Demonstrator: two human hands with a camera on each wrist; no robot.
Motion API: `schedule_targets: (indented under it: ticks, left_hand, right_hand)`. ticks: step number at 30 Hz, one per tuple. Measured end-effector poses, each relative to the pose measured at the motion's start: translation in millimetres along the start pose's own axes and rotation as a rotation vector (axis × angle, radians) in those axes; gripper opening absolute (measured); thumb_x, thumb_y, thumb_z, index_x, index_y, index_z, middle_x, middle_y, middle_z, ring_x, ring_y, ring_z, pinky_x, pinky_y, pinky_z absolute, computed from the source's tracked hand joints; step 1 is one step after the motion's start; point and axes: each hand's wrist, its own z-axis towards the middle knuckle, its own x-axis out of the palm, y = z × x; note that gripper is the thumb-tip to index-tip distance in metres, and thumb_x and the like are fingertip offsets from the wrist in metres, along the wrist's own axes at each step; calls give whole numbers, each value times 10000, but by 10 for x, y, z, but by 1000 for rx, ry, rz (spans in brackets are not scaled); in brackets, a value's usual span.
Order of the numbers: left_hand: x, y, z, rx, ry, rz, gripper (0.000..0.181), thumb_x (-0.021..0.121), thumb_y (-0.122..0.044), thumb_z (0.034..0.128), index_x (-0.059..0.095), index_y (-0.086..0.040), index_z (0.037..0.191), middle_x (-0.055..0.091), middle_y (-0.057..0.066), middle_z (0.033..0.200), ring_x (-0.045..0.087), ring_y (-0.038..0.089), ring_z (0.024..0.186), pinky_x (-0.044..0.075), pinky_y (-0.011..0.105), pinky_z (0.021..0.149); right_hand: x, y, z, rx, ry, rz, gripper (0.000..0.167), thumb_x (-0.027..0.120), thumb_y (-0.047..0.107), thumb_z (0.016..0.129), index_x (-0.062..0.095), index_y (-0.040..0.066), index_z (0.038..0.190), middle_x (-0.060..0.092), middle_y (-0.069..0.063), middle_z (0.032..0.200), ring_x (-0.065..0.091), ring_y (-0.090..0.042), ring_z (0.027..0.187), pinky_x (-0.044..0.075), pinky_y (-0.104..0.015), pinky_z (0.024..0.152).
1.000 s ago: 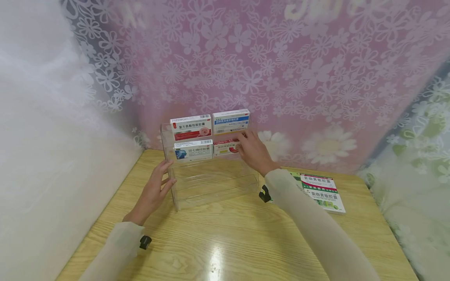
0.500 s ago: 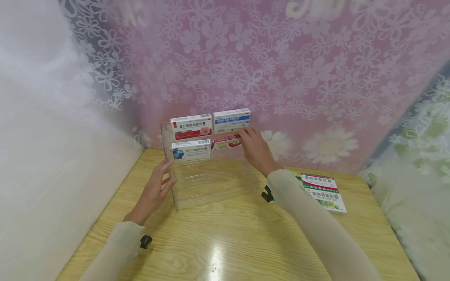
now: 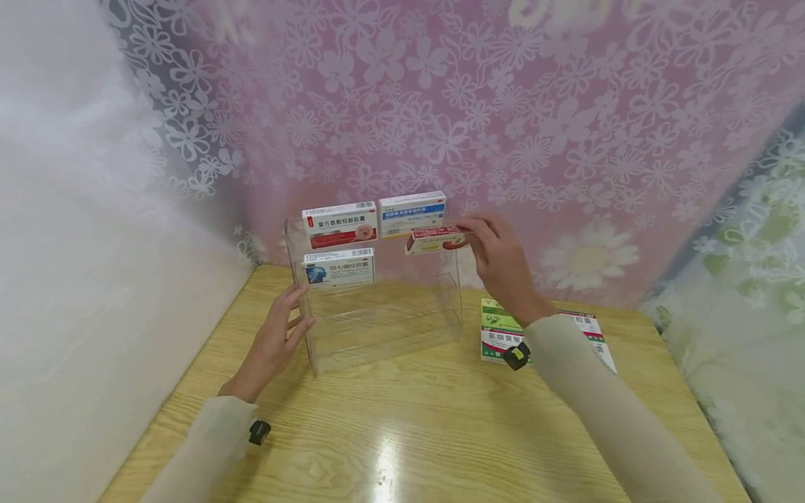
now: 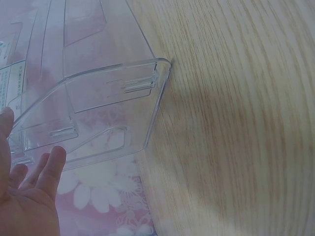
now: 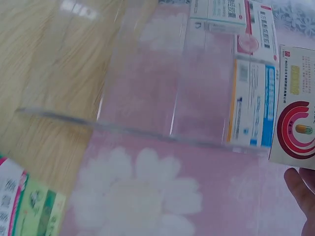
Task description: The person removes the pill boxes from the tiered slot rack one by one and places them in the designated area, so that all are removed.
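Observation:
A clear acrylic display rack stands on the wooden table. My left hand rests at its left side with fairly straight fingers. In the left wrist view the fingers lie against the clear side panel. My right hand pinches a red and white medicine box by its right end, in front of the rack's upper right. That box shows a red arc print in the right wrist view. On the top tier sit a red-banded medicine box and a blue-banded one. Below them, at left, sits a blue-pictured medicine box.
Green and white medicine boxes lie flat on the table at right, partly behind my right forearm. A pink floral curtain hangs behind the rack. A pale wall covering borders the table at left.
My right hand has drawn the red and white box off the second tier, up and to the right. The left hand has stayed at the rack's side.

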Motion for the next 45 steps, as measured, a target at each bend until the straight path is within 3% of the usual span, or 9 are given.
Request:
schedule_targets:
  ticks: [7, 13, 16, 22, 26, 31, 37, 45]
  left_hand:
    - [2, 0, 12, 13, 7, -3, 687, 642, -44, 1096, 327, -143, 1699, 273, 274, 1739, 530, 543, 1428, 597, 625, 1047]
    - [5, 7, 8, 17, 11, 6, 697, 640, -39, 1096, 317, -151, 1703, 262, 271, 1745, 526, 537, 1434, 599, 625, 1046]
    - [-1, -4, 6, 12, 8, 4, 697, 644, -37, 1093, 322, -147, 1701, 265, 269, 1744, 523, 543, 1434, 595, 632, 1048]
    - [-13, -21, 0, -6, 14, -20, 688, 636, -44, 1099, 319, -140, 1701, 250, 280, 1746, 502, 566, 1438, 575, 673, 1059]
    - [-14, -11, -1, -8, 19, -14, 692, 636, -44, 1099, 313, -141, 1703, 245, 276, 1751, 505, 561, 1437, 579, 670, 1057]
    - [-17, 6, 1, -2, 17, -7, 697, 640, -46, 1098, 311, -139, 1706, 247, 278, 1752, 516, 561, 1426, 589, 661, 1049]
    - [-15, -18, -4, -7, 16, 2, 682, 628, -50, 1106, 313, -137, 1704, 250, 281, 1750, 516, 566, 1426, 581, 668, 1050]
    - [-28, -15, -4, -11, 18, -24, 682, 631, -42, 1102, 317, -129, 1701, 249, 278, 1749, 506, 568, 1433, 575, 679, 1059]
  right_hand:
    - [-354, -422, -518, 65, 22, -70, 278, 671, 18, 1069, 726, 32, 1341, 667, -168, 1295, 655, -344, 1157, 618, -552, 918]
    - [-595, -677, -1035, 158, 109, -129, 299, 697, 9, 1053, 744, 58, 1344, 699, -139, 1228, 679, -274, 1004, 579, -376, 732]
    - [-697, -734, -1247, 204, 174, -112, 299, 694, 27, 1061, 740, 57, 1355, 710, -133, 1204, 673, -270, 1008, 592, -310, 736]
    - [-811, -808, -1684, 292, 322, -76, 293, 702, 78, 1069, 731, 65, 1360, 735, -124, 1212, 705, -289, 1021, 668, -412, 776]
    - [-814, -871, -1959, 372, 417, -43, 261, 690, 141, 1090, 735, 99, 1343, 745, -94, 1231, 733, -289, 1035, 669, -380, 797]
    - [-767, -889, -2174, 433, 511, 15, 222, 662, 212, 1114, 752, 162, 1310, 746, -50, 1251, 734, -278, 1094, 667, -351, 840]
    - [-655, -844, -2305, 444, 564, 97, 209, 653, 246, 1120, 778, 211, 1284, 691, 21, 1180, 718, -165, 1013, 632, -334, 806]
    - [-522, -746, -2412, 469, 516, 24, 285, 729, 187, 1071, 730, 63, 1328, 643, -111, 1257, 737, -252, 1015, 683, -387, 822]
